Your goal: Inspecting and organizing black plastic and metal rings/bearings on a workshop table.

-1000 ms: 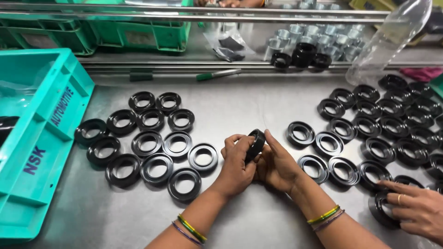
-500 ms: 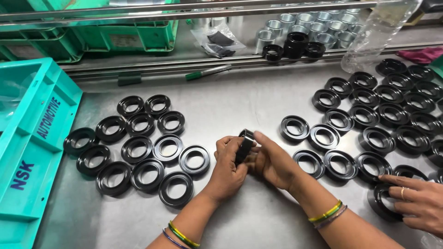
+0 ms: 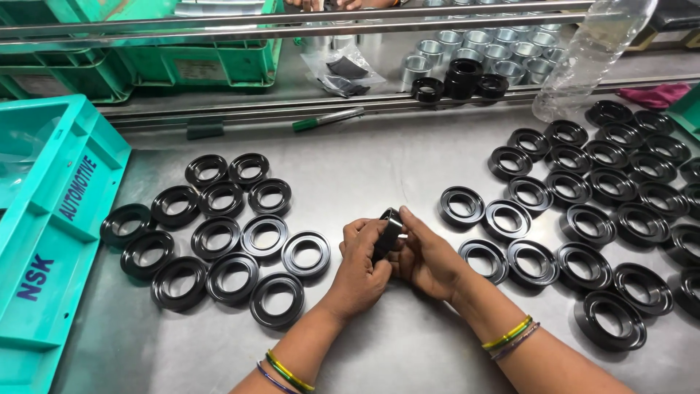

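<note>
Both hands hold one black ring-shaped part (image 3: 387,232) on edge above the steel table (image 3: 364,164). My left hand (image 3: 361,266) wraps it from the left, and my right hand (image 3: 426,255) pinches it from the right. Left of the hands lies a cluster of several black rings (image 3: 219,237) flat on the table. A bigger spread of several black rings (image 3: 583,197) lies to the right.
A teal plastic crate (image 3: 51,241) stands at the left edge. Green crates (image 3: 182,51), a metal rail (image 3: 292,29), shiny metal cylinders (image 3: 481,51), a plastic bag (image 3: 343,73), a green marker (image 3: 328,119) and a clear bottle (image 3: 583,58) sit at the back.
The other person's hand at the lower right has gone out of view. My hands still grip the ring and have turned it slightly; the view has shifted a little.
</note>
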